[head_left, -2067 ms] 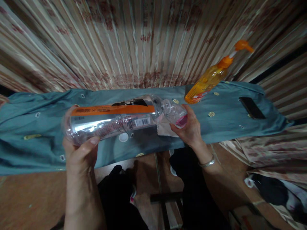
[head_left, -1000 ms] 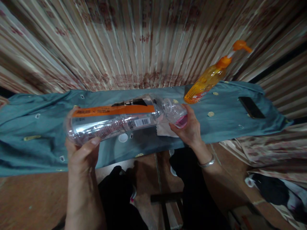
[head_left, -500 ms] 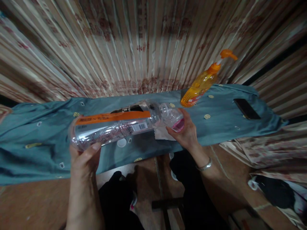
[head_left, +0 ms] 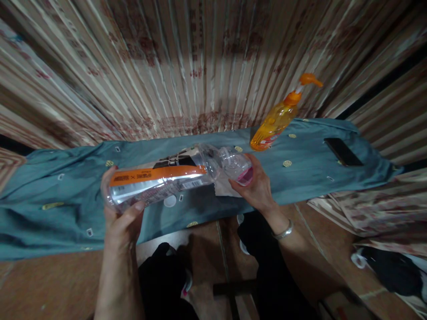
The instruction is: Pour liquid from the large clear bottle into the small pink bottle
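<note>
From the one camera, worn on the head, we look forward and steeply down over both forearms, near enough that the cloth-covered desk (head_left: 200,213) spans our view, with the curtain (head_left: 207,66) behind and the floor (head_left: 50,289) below.

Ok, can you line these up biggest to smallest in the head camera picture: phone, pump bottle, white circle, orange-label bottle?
1. orange-label bottle (held up, maybe nearer the camera, so it might look extra big)
2. pump bottle
3. phone
4. white circle
</note>
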Demonstrator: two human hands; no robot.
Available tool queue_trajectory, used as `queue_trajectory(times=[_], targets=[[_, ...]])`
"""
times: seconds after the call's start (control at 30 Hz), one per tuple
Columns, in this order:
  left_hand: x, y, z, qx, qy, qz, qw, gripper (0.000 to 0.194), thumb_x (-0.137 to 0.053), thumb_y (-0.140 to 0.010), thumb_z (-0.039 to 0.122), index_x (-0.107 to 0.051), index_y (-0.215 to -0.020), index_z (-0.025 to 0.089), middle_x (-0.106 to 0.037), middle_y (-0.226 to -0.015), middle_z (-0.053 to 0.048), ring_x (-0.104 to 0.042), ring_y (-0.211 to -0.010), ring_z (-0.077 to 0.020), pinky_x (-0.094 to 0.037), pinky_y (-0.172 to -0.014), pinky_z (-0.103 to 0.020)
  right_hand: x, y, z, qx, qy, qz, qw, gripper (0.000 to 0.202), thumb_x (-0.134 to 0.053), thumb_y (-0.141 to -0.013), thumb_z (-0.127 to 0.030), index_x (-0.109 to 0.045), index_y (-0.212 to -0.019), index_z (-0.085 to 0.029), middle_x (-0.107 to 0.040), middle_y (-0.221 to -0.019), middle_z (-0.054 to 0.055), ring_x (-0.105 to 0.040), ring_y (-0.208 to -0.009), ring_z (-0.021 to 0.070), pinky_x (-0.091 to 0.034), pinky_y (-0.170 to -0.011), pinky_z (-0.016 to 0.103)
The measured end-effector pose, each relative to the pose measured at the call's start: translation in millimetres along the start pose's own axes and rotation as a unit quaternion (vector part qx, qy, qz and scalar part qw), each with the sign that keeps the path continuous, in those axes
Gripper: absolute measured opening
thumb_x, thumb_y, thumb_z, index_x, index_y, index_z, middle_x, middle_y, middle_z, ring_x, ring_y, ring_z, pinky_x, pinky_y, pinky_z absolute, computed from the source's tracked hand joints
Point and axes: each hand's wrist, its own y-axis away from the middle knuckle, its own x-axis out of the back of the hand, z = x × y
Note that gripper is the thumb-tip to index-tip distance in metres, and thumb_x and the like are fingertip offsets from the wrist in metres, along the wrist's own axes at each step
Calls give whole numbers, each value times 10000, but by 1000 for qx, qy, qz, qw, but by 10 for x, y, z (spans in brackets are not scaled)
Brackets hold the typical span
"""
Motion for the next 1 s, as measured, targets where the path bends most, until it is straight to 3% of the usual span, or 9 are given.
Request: queue_trajectory(times=[0.2, 0.33, 0.47, 0.67, 0.83, 1.0], targets=[[49, 44, -56, -2, -22, 1, 1000, 692, -915, -535, 380, -711, -1196, 359, -701, -1040, 1, -663, -898, -185, -609, -850, -340, -25, 17, -13, 7, -2, -1, 1000, 781, -753, -762, -416, -425, -1435, -193, -635, -1377, 170, -637, -1257, 334, -535, -1055, 536], [35, 77, -52, 7, -50, 11, 999, 493, -879, -613, 390, -744, -1067, 251, -745, -986, -52, -715, -891, -240, -607, -891, -425, -52, 23, 1, 14, 1, 9, 1000, 768, -751, -766, -412, -437, -1433, -196, -622, -1392, 173, -628, -1270, 337, -528, -1064, 543], [7, 96, -15, 16, -63, 23, 998, 599, -916, -530, 415, -738, -1063, 211, -763, -937, -66, -720, -814, -232, -611, -871, -415, -63, 26, 34, 20, -3, 13, 1000, 774, -750, -764, -398, -423, -1435, -190, -613, -1398, 180, -604, -1298, 347, -506, -1088, 561], [54, 136, -15, 50, -67, 44, 995, 759, -980, -365, 323, -736, -1080, 246, -760, -934, -23, -685, -778, -157, -590, -737, -250, -48, 13, 53, 16, -2, 19, 1000, 786, -755, -753, -399, -424, -1433, -184, -608, -1401, 191, -596, -1305, 358, -494, -1096, 586], [114, 169, -13, 58, -65, 41, 995, 801, -986, -345, 285, -726, -1103, 263, -741, -961, -10, -680, -784, -147, -600, -717, -241, -50, 10, 53, 29, 5, 35, 999, 763, -762, -748, -389, -451, -1410, -170, -624, -1378, 194, -604, -1295, 360, -497, -1092, 589], [161, 173, 14, 47, -57, 14, 997, 772, -975, -417, 275, -707, -1141, 258, -743, -975, -17, -691, -768, -159, -627, -676, -273, -44, 12, 58, 40, 18, 37, 998, 752, -746, -761, -385, -444, -1410, -156, -630, -1372, 200, -613, -1287, 354, -510, -1081, 574]])
